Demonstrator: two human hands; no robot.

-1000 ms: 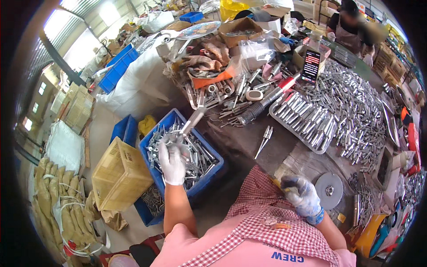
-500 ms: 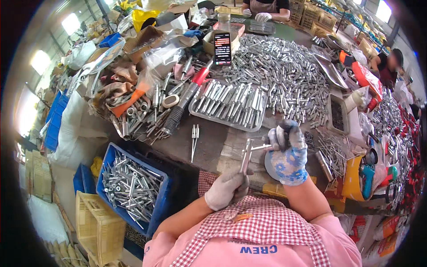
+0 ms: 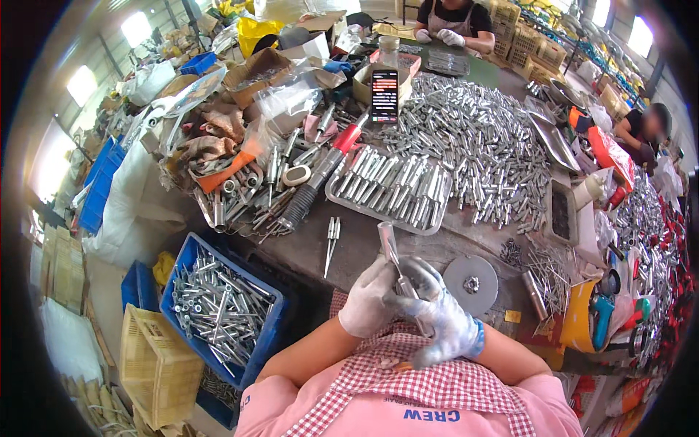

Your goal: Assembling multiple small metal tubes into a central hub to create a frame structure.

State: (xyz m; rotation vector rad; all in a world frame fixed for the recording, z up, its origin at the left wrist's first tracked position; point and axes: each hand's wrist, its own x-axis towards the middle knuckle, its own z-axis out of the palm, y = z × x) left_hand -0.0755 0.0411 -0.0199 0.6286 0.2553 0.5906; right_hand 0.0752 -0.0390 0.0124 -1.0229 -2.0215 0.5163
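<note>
Both hands wear light gloves and meet close to my apron. My left hand [image 3: 368,300] is closed round a shiny metal tube [image 3: 388,242], whose end points up and away from me. Against it, my right hand [image 3: 440,309] wraps its fingers and thumb round a metal rod [image 3: 405,288]; its lower fingers stretch out. Whether tube and rod are joined is hidden by the gloves. Beyond the hands a clear plastic tray [image 3: 422,230] holds rows of metal shafts. Two slim pointed metal pieces [image 3: 332,244] lie left of the tray.
A round grey disc [image 3: 459,295] bearing small parts lies right of my hands. Loose metal parts [image 3: 480,138] are heaped at the far right. A phone [image 3: 384,96] stands behind the tray. At left is a blue crate [image 3: 271,320] of metal tubes. A co-worker [image 3: 459,25] sits opposite.
My right hand has come left and down from above the disc to meet my left hand, uncovering the disc. The tube now leans the other way. The view has shifted slightly.
</note>
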